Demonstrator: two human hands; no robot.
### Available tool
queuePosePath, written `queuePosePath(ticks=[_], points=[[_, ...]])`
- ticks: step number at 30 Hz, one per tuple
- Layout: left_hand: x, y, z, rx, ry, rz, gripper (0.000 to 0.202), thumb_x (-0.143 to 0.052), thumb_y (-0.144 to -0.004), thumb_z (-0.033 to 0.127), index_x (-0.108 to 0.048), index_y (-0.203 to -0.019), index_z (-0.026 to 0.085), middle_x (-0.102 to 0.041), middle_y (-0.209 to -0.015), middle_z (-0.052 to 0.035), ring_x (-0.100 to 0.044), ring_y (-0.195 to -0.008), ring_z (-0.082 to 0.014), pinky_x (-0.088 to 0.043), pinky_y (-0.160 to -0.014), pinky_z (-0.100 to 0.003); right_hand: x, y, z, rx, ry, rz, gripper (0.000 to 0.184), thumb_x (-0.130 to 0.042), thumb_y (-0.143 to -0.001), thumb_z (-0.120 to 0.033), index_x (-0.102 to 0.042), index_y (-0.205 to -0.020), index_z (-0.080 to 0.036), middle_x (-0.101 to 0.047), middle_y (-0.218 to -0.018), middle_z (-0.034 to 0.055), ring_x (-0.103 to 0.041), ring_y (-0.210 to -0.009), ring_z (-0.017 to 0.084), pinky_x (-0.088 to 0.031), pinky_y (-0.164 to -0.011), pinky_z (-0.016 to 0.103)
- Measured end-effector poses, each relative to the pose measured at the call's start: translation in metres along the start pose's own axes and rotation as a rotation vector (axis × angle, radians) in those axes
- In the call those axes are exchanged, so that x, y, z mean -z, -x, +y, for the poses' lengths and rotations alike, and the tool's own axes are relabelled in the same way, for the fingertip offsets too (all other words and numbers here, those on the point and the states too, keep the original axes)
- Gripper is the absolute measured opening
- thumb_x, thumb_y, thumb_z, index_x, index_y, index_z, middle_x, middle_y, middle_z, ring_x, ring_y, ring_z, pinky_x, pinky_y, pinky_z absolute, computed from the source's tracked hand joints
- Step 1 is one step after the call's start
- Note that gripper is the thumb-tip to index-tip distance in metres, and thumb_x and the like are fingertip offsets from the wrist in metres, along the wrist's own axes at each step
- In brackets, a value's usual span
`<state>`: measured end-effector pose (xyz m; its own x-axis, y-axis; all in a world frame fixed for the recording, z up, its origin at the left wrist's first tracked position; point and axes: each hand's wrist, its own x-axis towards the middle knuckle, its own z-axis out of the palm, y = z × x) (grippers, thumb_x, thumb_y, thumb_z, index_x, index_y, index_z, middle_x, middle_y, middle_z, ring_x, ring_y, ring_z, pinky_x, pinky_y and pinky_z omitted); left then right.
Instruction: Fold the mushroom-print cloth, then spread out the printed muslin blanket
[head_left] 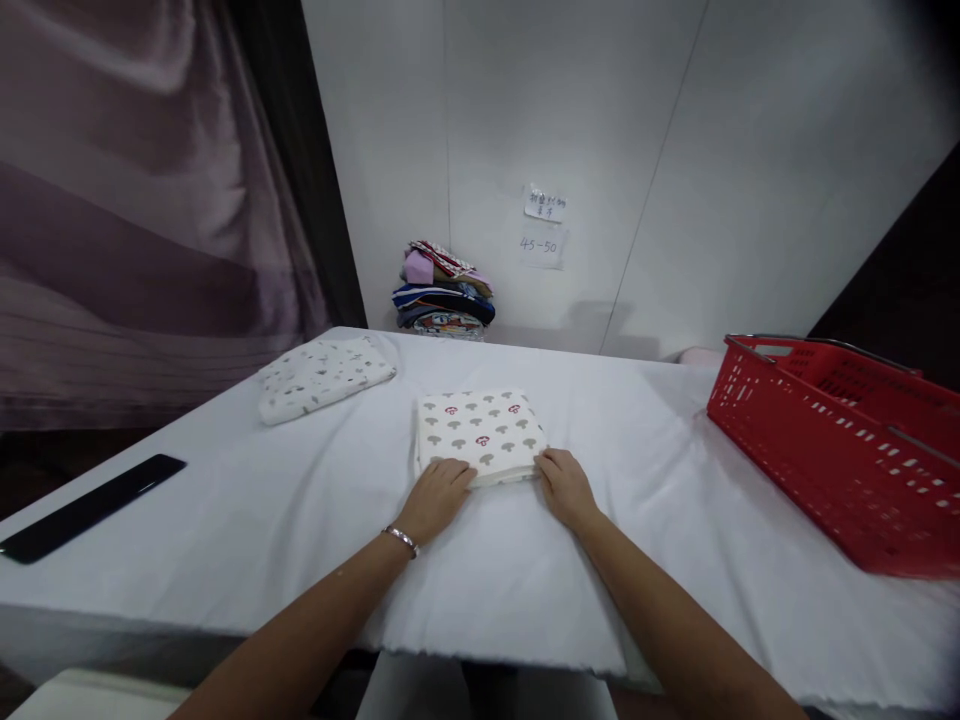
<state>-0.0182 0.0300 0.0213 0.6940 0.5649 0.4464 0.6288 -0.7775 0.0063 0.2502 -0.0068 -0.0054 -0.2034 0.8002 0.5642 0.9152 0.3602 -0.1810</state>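
Note:
A folded white cloth with grey and red mushroom prints (480,430) lies in the middle of the white-covered table (300,520). My left hand (439,497) rests at its near left corner, fingers curled over the edge. At the near right corner my right hand (564,485) grips the cloth's edge with bent fingers. A bracelet sits on my left wrist.
A second folded printed cloth (324,376) lies at the back left. A pile of folded coloured cloths (444,292) stands against the wall. A red plastic basket (840,445) sits at the right. A dark flat phone-like object (90,507) lies near the left edge.

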Motion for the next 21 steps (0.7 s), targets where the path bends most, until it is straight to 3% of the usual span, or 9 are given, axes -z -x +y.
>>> queuePosePath(ticks=[8, 15, 18, 21], points=[[0.010, 0.008, -0.013, 0.050, -0.046, 0.016, 0.030, -0.040, -0.088, 0.014, -0.057, -0.111, 0.023, -0.062, -0.094, -0.0051, -0.052, -0.091, -0.0179, -0.038, -0.082, -0.035, 0.006, -0.001, 0.004, 0.065, 0.059, -0.106, 0.031, -0.042, -0.085, -0.011, -0.059, -0.110, -0.018, -0.058, -0.108, 0.0096, -0.048, -0.098, 0.022, -0.040, -0.082, 0.034], [0.018, 0.018, -0.008, 0.164, 0.138, -0.019, 0.028, -0.043, -0.089, 0.027, -0.057, -0.113, 0.023, -0.061, -0.100, -0.0047, -0.052, -0.097, -0.0185, -0.039, -0.086, -0.036, 0.009, 0.002, 0.003, 0.028, 0.003, -0.156, 0.038, -0.040, -0.081, -0.008, -0.059, -0.111, -0.020, -0.058, -0.111, 0.0085, -0.049, -0.102, 0.022, -0.041, -0.084, 0.034], [0.029, 0.003, -0.010, 0.258, 0.243, -0.043, 0.031, -0.036, -0.091, 0.036, -0.064, -0.099, 0.023, -0.063, -0.094, -0.0031, -0.055, -0.091, -0.0170, -0.042, -0.083, -0.034, 0.018, -0.008, -0.004, -0.017, -0.038, -0.163, 0.038, -0.041, -0.077, -0.007, -0.062, -0.106, -0.021, -0.059, -0.109, 0.0071, -0.051, -0.100, 0.021, -0.041, -0.085, 0.035], [0.031, -0.028, -0.016, 0.382, 0.239, -0.003, 0.035, -0.034, -0.091, 0.037, -0.065, -0.098, 0.022, -0.063, -0.109, -0.0047, -0.053, -0.104, -0.0182, -0.041, -0.091, -0.034, 0.020, -0.037, -0.017, -0.015, -0.113, -0.120, 0.034, -0.043, -0.080, -0.012, -0.061, -0.107, -0.020, -0.057, -0.114, 0.0089, -0.049, -0.107, 0.022, -0.040, -0.091, 0.037]])
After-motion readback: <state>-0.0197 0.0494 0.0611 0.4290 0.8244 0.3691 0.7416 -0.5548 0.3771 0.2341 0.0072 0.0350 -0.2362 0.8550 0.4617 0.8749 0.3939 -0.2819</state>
